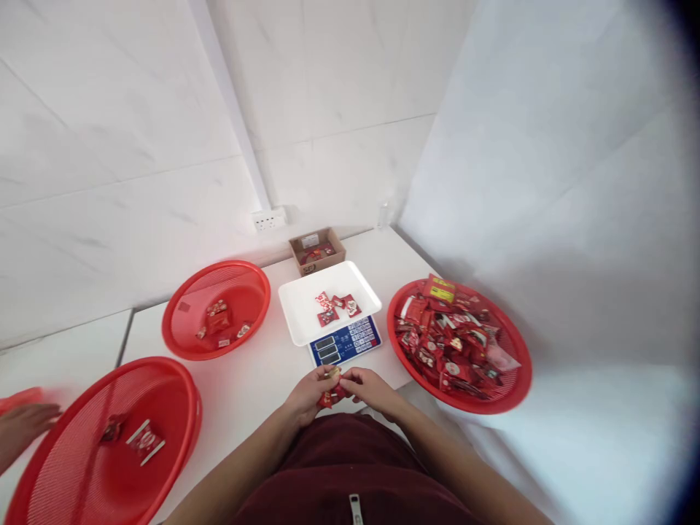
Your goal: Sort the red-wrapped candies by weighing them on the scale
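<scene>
Close to the table's front edge, my left hand (309, 394) and my right hand (374, 390) meet with fingers closed around small red-wrapped candies (327, 399). How many candies are there is partly hidden by the fingers. Just beyond the hands stands a digital scale (350, 340) with a blue keypad panel. Its white tray (298, 306) bears several red candy packets (339, 306). To the right, a red basket (399, 350) is heaped with red wrapped packets (453, 343).
A red basket (170, 321) with a few packets stands left of the scale. Nearer left is another red basket (189, 437), beside another person's hand (27, 430). A cardboard box (317, 266) sits behind the tray, near the wall socket (269, 219) and a clear cup (383, 214).
</scene>
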The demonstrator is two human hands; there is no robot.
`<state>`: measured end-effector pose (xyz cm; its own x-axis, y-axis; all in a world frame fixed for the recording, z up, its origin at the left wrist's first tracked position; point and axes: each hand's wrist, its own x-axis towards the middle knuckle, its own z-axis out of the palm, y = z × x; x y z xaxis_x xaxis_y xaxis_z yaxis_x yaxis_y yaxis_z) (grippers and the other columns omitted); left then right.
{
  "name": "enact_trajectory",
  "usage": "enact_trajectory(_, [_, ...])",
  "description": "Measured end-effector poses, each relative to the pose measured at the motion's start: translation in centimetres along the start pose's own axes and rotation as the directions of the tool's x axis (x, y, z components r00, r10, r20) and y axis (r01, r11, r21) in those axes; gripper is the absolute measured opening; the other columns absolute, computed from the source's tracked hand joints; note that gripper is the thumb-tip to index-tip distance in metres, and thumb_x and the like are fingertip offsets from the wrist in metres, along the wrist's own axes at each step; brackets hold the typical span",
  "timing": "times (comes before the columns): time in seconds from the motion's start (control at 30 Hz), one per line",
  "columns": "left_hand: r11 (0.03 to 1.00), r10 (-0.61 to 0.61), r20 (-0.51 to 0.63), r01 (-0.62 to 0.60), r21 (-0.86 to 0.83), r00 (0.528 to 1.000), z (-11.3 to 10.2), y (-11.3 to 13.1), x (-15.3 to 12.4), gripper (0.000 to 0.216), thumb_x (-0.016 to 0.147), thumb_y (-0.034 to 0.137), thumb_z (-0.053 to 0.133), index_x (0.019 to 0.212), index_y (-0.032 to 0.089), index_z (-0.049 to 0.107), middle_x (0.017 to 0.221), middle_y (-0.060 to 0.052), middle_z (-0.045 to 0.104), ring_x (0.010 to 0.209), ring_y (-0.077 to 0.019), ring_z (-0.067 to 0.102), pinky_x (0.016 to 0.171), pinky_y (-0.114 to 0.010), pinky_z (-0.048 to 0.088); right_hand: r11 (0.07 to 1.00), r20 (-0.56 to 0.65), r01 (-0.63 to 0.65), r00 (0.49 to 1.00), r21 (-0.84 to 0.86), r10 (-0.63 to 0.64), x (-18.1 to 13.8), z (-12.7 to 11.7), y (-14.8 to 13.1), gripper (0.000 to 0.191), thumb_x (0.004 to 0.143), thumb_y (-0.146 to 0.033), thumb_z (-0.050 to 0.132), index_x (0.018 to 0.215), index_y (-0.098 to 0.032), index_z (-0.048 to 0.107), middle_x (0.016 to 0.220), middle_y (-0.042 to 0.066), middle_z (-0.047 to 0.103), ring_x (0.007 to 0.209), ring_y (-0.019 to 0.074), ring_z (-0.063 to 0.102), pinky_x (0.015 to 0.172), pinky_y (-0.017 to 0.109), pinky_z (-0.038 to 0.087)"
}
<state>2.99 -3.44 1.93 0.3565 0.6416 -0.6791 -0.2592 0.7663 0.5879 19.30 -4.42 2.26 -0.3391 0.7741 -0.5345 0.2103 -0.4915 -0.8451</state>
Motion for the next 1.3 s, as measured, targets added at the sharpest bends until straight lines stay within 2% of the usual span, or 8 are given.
enact_trajectory(0.37, [0.984, -0.007, -0.015, 0.01, 0.175, 1.0, 1.5, 0.3, 0.7, 0.037, 0.061, 0.034, 0.079, 0.084, 0.017, 0.055, 0.067, 0.003, 0.057, 0.052, -0.0053, 0.048, 0.047, -0.018, 0.032, 0.992, -0.019, 0.027, 1.0, 0.123, -0.025, -0.7, -0.9, 0.8, 0.023, 0.069, -0.038, 0.064, 0.076, -0.018, 0.056, 0.062, -0.003, 0.063, 0.055, 0.0092, 0.056, 0.059, 0.025, 0.045])
enact_trajectory(0.5, [0.998, -0.035, -0.119, 0.04, 0.043, 0.992, 1.5, 0.8, 0.7, 0.029, 0.068, 0.023, 0.072, 0.091, 0.018, 0.054, 0.075, 0.001, 0.058, 0.059, -0.0075, 0.053, 0.056, -0.02, 0.042, 0.986, -0.184, 0.067, 0.982, 0.153, -0.038, 1.0, -2.6, 0.5, 0.022, 0.07, -0.038, 0.063, 0.079, -0.018, 0.057, 0.064, -0.002, 0.063, 0.057, 0.0102, 0.057, 0.059, 0.025, 0.045])
enact_trajectory(0.6, [0.997, -0.074, -0.17, 0.067, -0.044, 0.983, 0.8, 1.0, 0.4, 0.031, 0.068, 0.004, 0.061, 0.094, 0.018, 0.053, 0.082, -0.001, 0.056, 0.066, -0.0094, 0.055, 0.068, -0.028, 0.048, 0.978, -0.343, 0.058, 0.939, 0.201, 0.015, 3.7, -4.0, -0.8, 0.021, 0.072, -0.036, 0.061, 0.083, -0.018, 0.059, 0.071, 0.002, 0.066, 0.065, 0.0131, 0.061, 0.063, 0.027, 0.048])
enact_trajectory(0.83, [0.994, -0.043, -0.173, 0.024, -0.11, 0.984, -0.9, 0.8, -0.4, 0.048, 0.056, -0.012, 0.046, 0.094, 0.016, 0.054, 0.09, -0.005, 0.056, 0.08, -0.014, 0.058, 0.073, -0.03, 0.049, 0.995, -0.439, 0.078, 0.898, 0.068, -0.041, 7.6, -5.1, -4.1, 0.043, 0.076, -0.036, 0.056, 0.118, -0.024, 0.054, 0.121, 0.008, 0.06, 0.089, 0.018, 0.064, 0.069, 0.028, 0.051])
enact_trajectory(0.93, [0.991, 0.032, -0.181, -0.054, -0.121, 0.983, -1.1, 0.8, -0.6, 0.049, 0.055, -0.013, 0.05, 0.094, 0.016, 0.054, 0.092, -0.006, 0.058, 0.084, -0.0141, 0.058, 0.067, -0.024, 0.046, 0.998, -0.351, 0.055, 0.934, -0.037, -0.065, 6.1, -3.8, -3.5, 0.039, 0.076, -0.034, 0.057, 0.114, -0.022, 0.056, 0.112, 0.008, 0.063, 0.087, 0.0185, 0.063, 0.07, 0.03, 0.051])
enact_trajectory(1.0, [0.985, 0.077, -0.17, -0.101, -0.142, 0.982, -1.0, 0.9, -0.6, 0.046, 0.056, -0.012, 0.055, 0.092, 0.017, 0.055, 0.091, -0.006, 0.06, 0.083, -0.014, 0.059, 0.067, -0.023, 0.045, 0.999, -0.162, 0.032, 0.986, -0.027, -0.036, 4.6, -2.3, -2.9, 0.034, 0.077, -0.035, 0.057, 0.108, -0.021, 0.059, 0.099, 0.008, 0.066, 0.084, 0.0181, 0.064, 0.071, 0.031, 0.051])
enact_trajectory(1.1, [0.977, 0.117, -0.114, -0.134, -0.164, 0.987, -0.4, 0.7, -0.5, 0.038, 0.059, -0.007, 0.062, 0.088, 0.016, 0.055, 0.084, -0.006, 0.063, 0.079, -0.0157, 0.062, 0.073, -0.028, 0.047, 1.0, 0.076, 0.03, 0.997, -0.005, -0.029, 2.4, -0.1, -2.4, 0.038, 0.077, -0.037, 0.057, 0.111, -0.02, 0.058, 0.099, 0.007, 0.066, 0.084, 0.0182, 0.063, 0.072, 0.034, 0.051])
enact_trajectory(1.3, [0.988, 0.128, -0.084, -0.134, -0.073, 0.988, 0.6, -0.3, 0.4, 0.037, 0.055, -0.002, 0.067, 0.085, 0.016, 0.054, 0.073, -0.001, 0.064, 0.067, -0.0142, 0.06, 0.066, -0.026, 0.044, 0.923, 0.05, 0.246, 0.969, -0.298, -0.242, 1.4, 1.9, -1.5, 0.042, 0.063, -0.025, 0.068, 0.105, -0.021, 0.064, 0.111, 0.009, 0.061, 0.104, 0.0243, 0.055, 0.092, 0.039, 0.043])
